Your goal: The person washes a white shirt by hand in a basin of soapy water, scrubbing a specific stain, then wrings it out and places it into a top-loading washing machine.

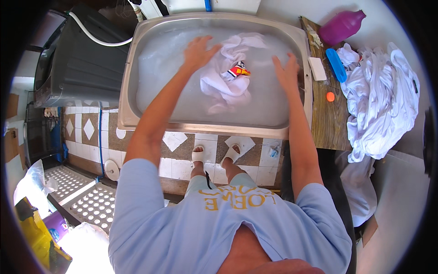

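A white garment (223,86) with a red, yellow and black printed patch floats bunched up in cloudy water, partly under the surface. The water fills a wide metal sink basin (205,126) in front of me. My left hand (200,52) is over the water just left of the garment's upper part, fingers spread and holding nothing. On the other side, my right hand (287,71) hovers near the basin's right wall, apart from the cloth, its fingers also spread and slightly blurred.
Right of the basin, a wooden counter (329,123) holds a white soap bar (317,69), a blue brush (336,65), an orange cap (330,97), a purple bottle (341,27) and heaped white clothes (381,91). A dark grey appliance (86,59) with a white hose (98,40) stands left.
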Tool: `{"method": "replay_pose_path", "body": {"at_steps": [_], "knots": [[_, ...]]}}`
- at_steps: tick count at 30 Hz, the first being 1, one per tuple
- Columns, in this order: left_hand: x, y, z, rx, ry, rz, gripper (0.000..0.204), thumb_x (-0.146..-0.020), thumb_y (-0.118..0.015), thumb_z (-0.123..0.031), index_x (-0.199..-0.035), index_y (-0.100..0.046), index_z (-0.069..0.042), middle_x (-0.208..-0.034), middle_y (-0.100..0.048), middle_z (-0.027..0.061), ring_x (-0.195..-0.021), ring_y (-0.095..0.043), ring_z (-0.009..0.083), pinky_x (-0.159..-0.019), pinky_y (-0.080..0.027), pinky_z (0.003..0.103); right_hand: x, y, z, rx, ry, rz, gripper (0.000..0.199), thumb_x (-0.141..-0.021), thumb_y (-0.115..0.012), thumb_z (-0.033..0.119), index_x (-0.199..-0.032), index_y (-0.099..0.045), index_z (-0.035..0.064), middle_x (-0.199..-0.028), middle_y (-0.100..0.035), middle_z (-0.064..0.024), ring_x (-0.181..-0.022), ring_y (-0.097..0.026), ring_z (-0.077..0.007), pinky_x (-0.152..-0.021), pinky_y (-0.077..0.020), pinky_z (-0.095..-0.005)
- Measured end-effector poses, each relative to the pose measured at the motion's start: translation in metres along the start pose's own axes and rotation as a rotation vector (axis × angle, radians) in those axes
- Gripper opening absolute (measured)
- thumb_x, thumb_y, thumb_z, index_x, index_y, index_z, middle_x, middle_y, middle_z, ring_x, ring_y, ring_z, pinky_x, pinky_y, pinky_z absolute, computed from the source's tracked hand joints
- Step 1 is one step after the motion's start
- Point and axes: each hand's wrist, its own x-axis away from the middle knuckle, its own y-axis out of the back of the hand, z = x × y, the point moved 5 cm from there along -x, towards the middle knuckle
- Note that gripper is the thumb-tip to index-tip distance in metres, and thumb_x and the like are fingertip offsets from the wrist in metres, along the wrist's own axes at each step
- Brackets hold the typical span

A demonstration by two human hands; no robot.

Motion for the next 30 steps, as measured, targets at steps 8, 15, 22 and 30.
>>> {"method": "replay_pose_path", "body": {"at_steps": [8, 15, 22, 30], "knots": [[-0.022, -0.096, -0.061, 0.023, 0.110, 0.197, 0.068, -0.070, -0.070, -0.045, -0.128, -0.050, -0.014, -0.128, -0.052, 0.0151, -0.118, -0.048, 0.0339, -0.098, -0.039, 0.040, -0.033, -0.122, 0.011, -0.958, -0.456, 0.254, 0.058, -0.088, -0.045, 0.053, -0.121, -0.050, 0.0059, -0.123, -0.052, -0.0142, -0.113, -0.048, -0.0317, -0.098, -0.0373, -0.0422], [0.013, -0.056, -0.155, 0.316, -0.066, -0.134, 0.033, -0.068, -0.067, -0.038, -0.093, -0.068, -0.016, -0.111, -0.060, 0.0162, -0.102, -0.057, 0.0325, -0.086, -0.045, 0.040, -0.014, -0.108, 0.039, -1.691, -0.792, 0.451, 0.035, -0.090, -0.046, 0.035, -0.105, -0.057, 0.0062, -0.102, -0.059, -0.0098, -0.093, -0.058, -0.0234, -0.080, -0.0466, -0.0400], [-0.021, -0.036, -0.098, 0.330, 0.268, -0.157, 0.035, -0.070, -0.068, -0.039, -0.088, -0.070, -0.009, -0.078, -0.066, 0.0150, -0.077, -0.065, 0.0295, -0.072, -0.050, 0.038, -0.002, -0.118, 0.081, -1.620, -0.852, 0.376, 0.020, -0.087, -0.048, 0.021, -0.095, -0.057, 0.0040, -0.094, -0.059, -0.0084, -0.086, -0.059, -0.0228, -0.066, -0.0494, -0.0387], [-0.004, -0.045, -0.060, 0.263, 0.164, -0.224, 0.038, -0.074, -0.062, -0.048, -0.084, -0.071, -0.012, -0.085, -0.068, 0.0131, -0.080, -0.064, 0.0336, -0.074, -0.050, 0.041, 0.006, -0.138, 0.061, -1.617, -0.939, 0.536, 0.029, -0.082, -0.056, 0.028, -0.096, -0.056, 0.0024, -0.096, -0.061, -0.0114, -0.085, -0.061, -0.0254, -0.074, -0.0513, -0.0402]]}}
